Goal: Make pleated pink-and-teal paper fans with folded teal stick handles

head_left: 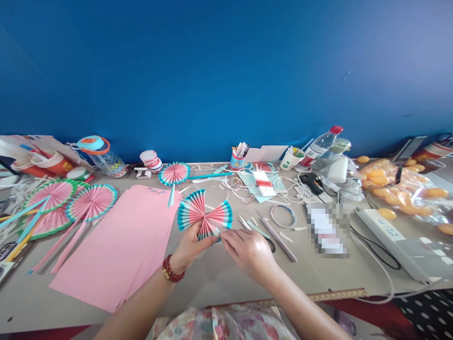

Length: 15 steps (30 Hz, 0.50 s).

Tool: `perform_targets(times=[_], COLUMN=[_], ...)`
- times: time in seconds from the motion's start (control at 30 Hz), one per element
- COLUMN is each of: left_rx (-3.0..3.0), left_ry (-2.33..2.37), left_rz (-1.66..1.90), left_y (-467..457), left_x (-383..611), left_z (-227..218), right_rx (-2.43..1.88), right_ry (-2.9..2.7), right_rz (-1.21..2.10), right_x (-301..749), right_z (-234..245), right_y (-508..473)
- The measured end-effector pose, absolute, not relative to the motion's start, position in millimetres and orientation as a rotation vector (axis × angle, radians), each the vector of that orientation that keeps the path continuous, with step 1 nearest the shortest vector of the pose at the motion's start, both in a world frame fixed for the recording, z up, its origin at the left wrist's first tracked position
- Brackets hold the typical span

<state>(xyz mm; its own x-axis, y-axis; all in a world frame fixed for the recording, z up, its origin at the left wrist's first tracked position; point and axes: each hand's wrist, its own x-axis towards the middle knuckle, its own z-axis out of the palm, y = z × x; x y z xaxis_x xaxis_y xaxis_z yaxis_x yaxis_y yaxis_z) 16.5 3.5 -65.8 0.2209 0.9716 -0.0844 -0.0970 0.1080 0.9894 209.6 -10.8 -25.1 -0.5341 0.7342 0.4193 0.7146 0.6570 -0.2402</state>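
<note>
A pleated pink, white and teal paper fan (pixel 193 210) is held above the counter (pixel 208 288), towards its front edge. The left hand (pixel 191 248) grips it between thumb and fingers. The right hand (pixel 249 252) has its fingers bunched at the fan's lower right; whether they grip it, I cannot tell. Pink sheets (pixel 116 236) lie left, nearing the counter's front edge; finished round fans (pixel 92 202) lie towards its left edge.

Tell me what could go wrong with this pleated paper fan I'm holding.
The pleated paper fan is gripped in your left hand, with your right hand at its lower edge: squeezing hard might crush the folds. Your left forearm passes close to the loose pink sheets, so it could shift or crease them.
</note>
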Motion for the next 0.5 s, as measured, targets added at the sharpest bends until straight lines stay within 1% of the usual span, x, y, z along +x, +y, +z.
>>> perform_targets(times=[0.33, 0.5], left_rx=[1.134, 1.119], left_ry=[1.016, 1.008], left_rz=[1.025, 1.023], left_y=[3.9, 3.7], left_x=[16.9, 17.6], left_z=[-64.4, -62.7], right_rx=[-1.175, -1.186], right_ry=[-2.348, -2.328], right_rz=[0.042, 0.116], right_x=[209.1, 212.7], right_z=[-25.7, -24.0], right_y=[-9.2, -8.6])
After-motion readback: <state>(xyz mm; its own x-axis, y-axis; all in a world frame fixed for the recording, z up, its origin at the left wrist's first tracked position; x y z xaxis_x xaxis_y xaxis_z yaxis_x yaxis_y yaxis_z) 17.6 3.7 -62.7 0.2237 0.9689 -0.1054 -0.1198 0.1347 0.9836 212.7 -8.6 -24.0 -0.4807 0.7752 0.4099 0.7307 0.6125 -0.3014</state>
